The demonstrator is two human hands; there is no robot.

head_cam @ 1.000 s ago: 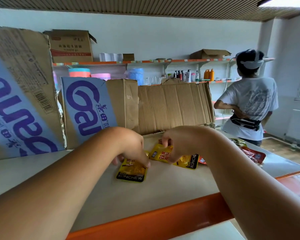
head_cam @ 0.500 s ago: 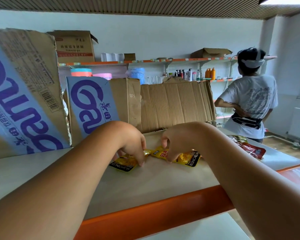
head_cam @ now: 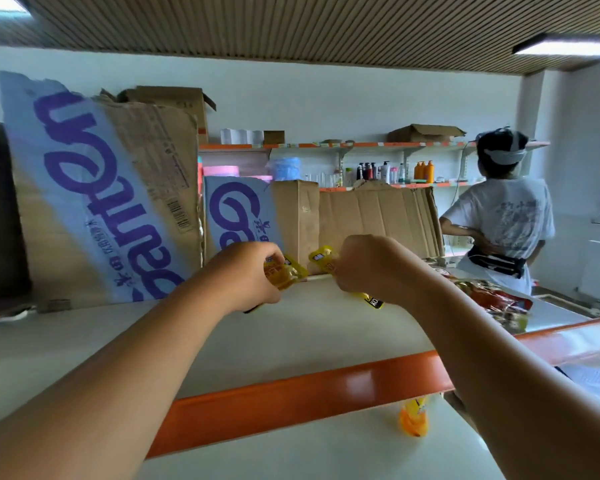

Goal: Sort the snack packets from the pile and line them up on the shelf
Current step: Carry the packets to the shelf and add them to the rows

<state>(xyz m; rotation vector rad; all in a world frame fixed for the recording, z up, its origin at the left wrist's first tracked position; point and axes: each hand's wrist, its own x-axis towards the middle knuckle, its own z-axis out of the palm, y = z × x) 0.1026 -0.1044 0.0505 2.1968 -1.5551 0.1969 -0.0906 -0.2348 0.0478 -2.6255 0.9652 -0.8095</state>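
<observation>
The left grip [head_cam: 253,275] pinches a yellow snack packet [head_cam: 288,274] between curled fingers and thumb. Just beside it the right grip [head_cam: 368,265] is curled round a second yellow packet [head_cam: 322,258], whose black end shows below the fist. Both packets are over the back part of the shelf [head_cam: 291,337], a pale board with an orange front edge. Whether they touch the board cannot be told. Right behind them stands a row of cardboard that closes off the back of the shelf: a large box with purple lettering [head_cam: 101,202] on the left, a smaller box with the same lettering [head_cam: 257,216] directly behind the left grip, and a flattened brown sheet [head_cam: 378,216] behind the right one. To the right, near the shelf's end, lies the pile of red and yellow packets [head_cam: 492,299], partly covered by the right forearm. Another yellow packet [head_cam: 413,419] lies on the lower level under the orange edge. Farther back a person in a white T-shirt [head_cam: 499,223] faces wall shelves with bottles [head_cam: 388,171].
</observation>
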